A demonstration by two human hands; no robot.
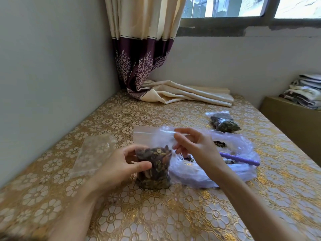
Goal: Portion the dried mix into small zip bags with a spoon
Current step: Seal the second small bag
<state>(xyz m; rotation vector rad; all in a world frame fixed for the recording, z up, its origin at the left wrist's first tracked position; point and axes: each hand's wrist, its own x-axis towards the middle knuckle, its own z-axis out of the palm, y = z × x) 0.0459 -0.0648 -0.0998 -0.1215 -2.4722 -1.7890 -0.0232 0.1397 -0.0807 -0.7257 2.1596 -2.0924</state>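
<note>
Just left of the big purple bag (225, 171), left hand (114, 169) grips the filled zip bag (153, 168) upright while right hand (192, 145) pinches its top strip; let it tilt before sealing and mix spills on the tablecloth (156, 214)

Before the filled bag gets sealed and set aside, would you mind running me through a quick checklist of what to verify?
1. Filled zip bag supported: ok, the left hand grips its side and its bottom rests on the table.
2. Top of the bag held: ok, the right hand pinches the clear upper edge.
3. Zip strip closed: cannot tell, the plastic is too clear.
4. Spoon out of the way: ok, it lies on the big purple bag.
5. Spot for finished bags: ok, one filled bag already lies further back.
6. Next empty bag ready: ok, flat by the left hand.
</note>
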